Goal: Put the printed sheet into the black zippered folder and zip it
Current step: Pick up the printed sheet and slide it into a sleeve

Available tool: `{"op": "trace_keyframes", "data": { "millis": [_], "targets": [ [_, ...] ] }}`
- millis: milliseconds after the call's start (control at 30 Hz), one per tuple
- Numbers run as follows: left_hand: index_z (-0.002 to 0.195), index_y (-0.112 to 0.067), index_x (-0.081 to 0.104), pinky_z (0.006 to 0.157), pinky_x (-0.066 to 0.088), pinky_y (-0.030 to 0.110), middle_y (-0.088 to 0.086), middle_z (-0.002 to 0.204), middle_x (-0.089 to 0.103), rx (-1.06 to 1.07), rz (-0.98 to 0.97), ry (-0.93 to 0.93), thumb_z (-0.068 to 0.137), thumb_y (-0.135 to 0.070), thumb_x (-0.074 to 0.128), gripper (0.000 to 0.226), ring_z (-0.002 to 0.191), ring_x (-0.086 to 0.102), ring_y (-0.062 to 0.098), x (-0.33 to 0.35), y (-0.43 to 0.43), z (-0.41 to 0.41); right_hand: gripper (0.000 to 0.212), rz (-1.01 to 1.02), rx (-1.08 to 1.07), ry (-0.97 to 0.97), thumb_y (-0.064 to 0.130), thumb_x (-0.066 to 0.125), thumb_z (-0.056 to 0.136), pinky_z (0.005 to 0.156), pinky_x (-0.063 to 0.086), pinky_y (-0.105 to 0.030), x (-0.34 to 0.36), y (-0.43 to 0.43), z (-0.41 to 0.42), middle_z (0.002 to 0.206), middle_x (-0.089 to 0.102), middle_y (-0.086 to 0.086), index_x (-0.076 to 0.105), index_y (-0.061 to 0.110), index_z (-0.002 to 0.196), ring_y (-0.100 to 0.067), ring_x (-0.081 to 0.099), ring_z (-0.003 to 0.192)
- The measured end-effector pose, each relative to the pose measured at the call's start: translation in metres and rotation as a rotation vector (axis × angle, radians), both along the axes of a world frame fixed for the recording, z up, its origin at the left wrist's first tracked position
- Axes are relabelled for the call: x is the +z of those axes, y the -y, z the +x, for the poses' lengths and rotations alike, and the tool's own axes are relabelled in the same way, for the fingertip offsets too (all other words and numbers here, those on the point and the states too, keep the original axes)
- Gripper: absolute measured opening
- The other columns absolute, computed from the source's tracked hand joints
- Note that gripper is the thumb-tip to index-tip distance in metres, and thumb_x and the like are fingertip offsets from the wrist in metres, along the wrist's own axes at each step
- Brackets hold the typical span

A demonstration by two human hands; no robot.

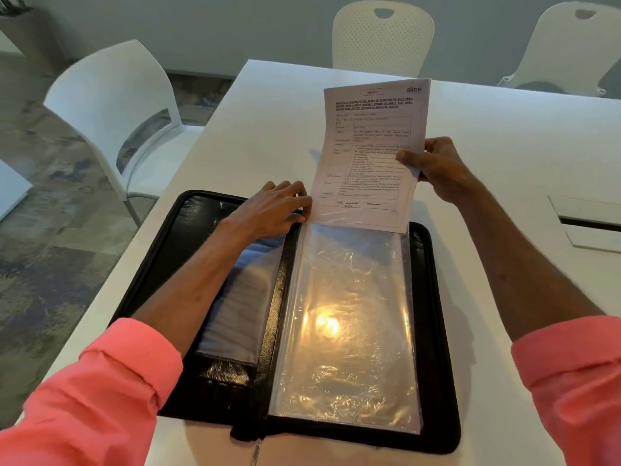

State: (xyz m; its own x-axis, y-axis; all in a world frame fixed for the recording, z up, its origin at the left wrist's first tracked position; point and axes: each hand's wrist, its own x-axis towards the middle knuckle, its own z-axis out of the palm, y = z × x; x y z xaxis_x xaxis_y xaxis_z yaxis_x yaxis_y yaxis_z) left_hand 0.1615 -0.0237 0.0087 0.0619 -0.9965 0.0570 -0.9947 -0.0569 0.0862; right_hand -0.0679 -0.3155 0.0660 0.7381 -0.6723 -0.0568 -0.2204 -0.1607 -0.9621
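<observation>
The black zippered folder (437, 331) lies open flat on the white table, its clear plastic sleeves (346, 324) glaring under a light. The printed sheet (369, 153) stands tilted above the sleeves, its bottom edge at the top opening of the front sleeve. My right hand (437, 166) pinches the sheet's right edge. My left hand (272, 210) rests at the folder's top edge beside the sheet's lower left corner, fingertips touching the sleeve's top. The zip pull (257, 449) hangs at the near edge.
The white table (268, 136) extends ahead. A white chair (114, 105) stands at the left, two more (383, 38) at the far side. A cable hatch (591, 223) sits in the tabletop at the right.
</observation>
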Motion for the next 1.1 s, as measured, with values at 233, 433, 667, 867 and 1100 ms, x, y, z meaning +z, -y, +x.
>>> {"op": "trace_keyframes", "data": {
  "millis": [233,433,667,867,1100],
  "targets": [
    [0.118,-0.029,0.064,0.101,0.046,0.039,-0.001,0.134,0.055,0.005,-0.052,-0.085,0.105,-0.040,0.055,0.019,0.117,0.056,0.019,-0.003,0.007,-0.012,0.029,-0.022,0.124,-0.098,0.016,0.078,0.099,0.085,0.069,-0.044,-0.002,-0.004,-0.001,0.116,0.083,-0.009,0.075,0.004,0.124,-0.029,0.081,0.104],
    [0.116,-0.032,0.066,0.100,0.037,0.033,-0.004,0.133,0.056,-0.018,-0.078,-0.188,0.104,-0.055,0.055,0.028,0.119,0.051,0.013,-0.007,0.024,-0.042,0.028,0.005,0.109,-0.114,0.021,0.080,0.097,0.080,0.069,-0.038,-0.014,-0.009,-0.007,0.114,0.084,-0.002,0.075,0.010,0.122,-0.025,0.082,0.103],
    [0.115,-0.024,0.067,0.095,0.037,0.032,-0.002,0.117,0.067,0.005,-0.156,-0.179,0.104,-0.040,0.060,0.021,0.110,0.057,0.018,-0.017,0.052,-0.070,0.035,0.142,0.042,-0.148,0.014,0.081,0.095,0.097,0.064,-0.049,-0.025,-0.005,-0.012,0.117,0.083,-0.004,0.073,0.007,0.129,-0.029,0.078,0.113],
    [0.101,-0.024,0.062,0.087,0.040,0.035,-0.004,0.106,0.071,0.017,-0.175,-0.183,0.100,-0.037,0.050,0.018,0.096,0.060,0.019,-0.016,0.055,-0.087,0.040,0.214,0.075,-0.173,0.013,0.081,0.095,0.101,0.063,-0.052,-0.037,-0.005,-0.018,0.123,0.081,-0.006,0.071,0.006,0.133,-0.027,0.078,0.114],
    [0.095,-0.026,0.059,0.091,0.047,0.042,-0.006,0.102,0.070,0.058,-0.196,-0.189,0.099,-0.038,0.049,0.016,0.090,0.060,0.018,-0.019,0.062,-0.095,0.043,0.241,0.141,-0.183,0.012,0.079,0.096,0.096,0.065,-0.048,-0.037,-0.008,-0.020,0.129,0.078,-0.009,0.067,0.006,0.138,-0.028,0.077,0.117]
  ]
}}
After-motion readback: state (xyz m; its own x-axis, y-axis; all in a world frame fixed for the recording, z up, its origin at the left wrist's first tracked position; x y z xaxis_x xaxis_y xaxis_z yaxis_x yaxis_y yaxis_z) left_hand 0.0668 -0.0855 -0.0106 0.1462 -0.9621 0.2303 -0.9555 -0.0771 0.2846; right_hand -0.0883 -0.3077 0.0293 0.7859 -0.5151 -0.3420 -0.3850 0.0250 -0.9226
